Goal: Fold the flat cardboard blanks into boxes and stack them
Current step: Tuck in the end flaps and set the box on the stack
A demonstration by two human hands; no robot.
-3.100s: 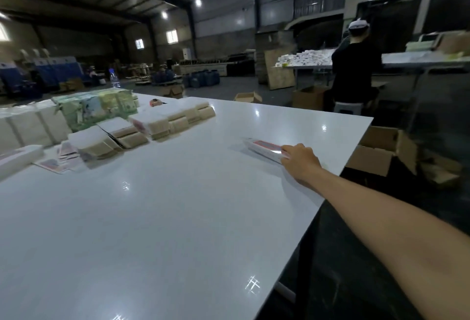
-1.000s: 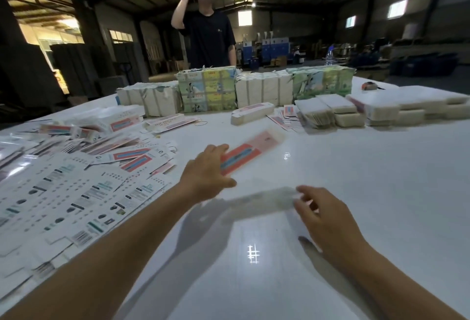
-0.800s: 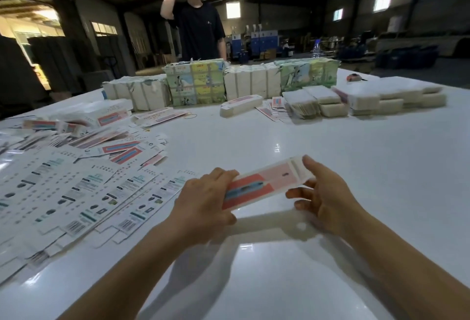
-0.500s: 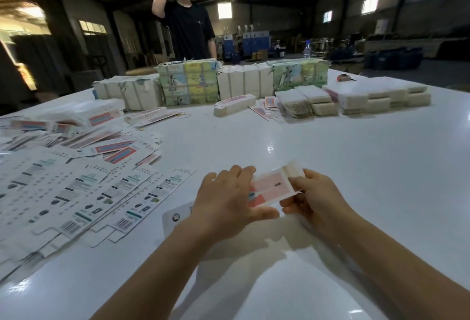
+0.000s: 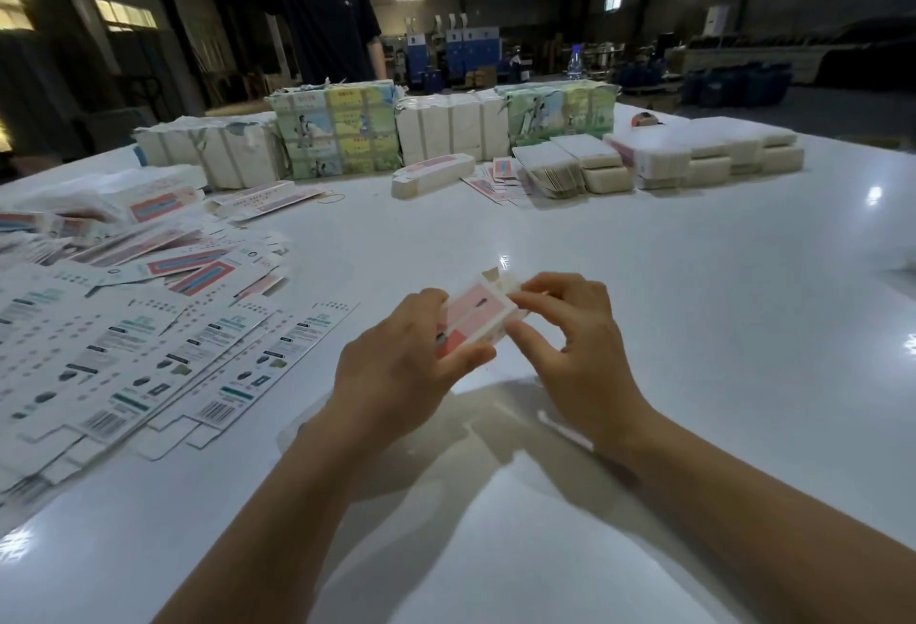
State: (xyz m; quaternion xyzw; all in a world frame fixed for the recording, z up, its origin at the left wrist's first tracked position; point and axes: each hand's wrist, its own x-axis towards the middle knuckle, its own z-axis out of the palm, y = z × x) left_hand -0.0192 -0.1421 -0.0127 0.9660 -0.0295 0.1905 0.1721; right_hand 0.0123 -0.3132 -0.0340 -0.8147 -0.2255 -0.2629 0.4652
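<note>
Since half a second ago both hands have drawn closer together over the white table (image 5: 644, 276), and the pink box blank (image 5: 473, 318) now stands more upright between them. Left hand (image 5: 401, 370) grips its near end, fingers curled round it; right hand (image 5: 570, 341) pinches the far flap between thumb and fingertips (the flap itself is partly hidden). Flat printed blanks (image 5: 148, 356) lie spread at left, and a folded box (image 5: 433, 174) rests near the far bundles

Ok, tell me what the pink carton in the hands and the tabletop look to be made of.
Pink carton: thin printed paperboard, likely; creased panels and a white flap edge show. Tabletop: glossy white, perhaps laminate or painted board; it mirrors the ceiling lights sharply.
</note>
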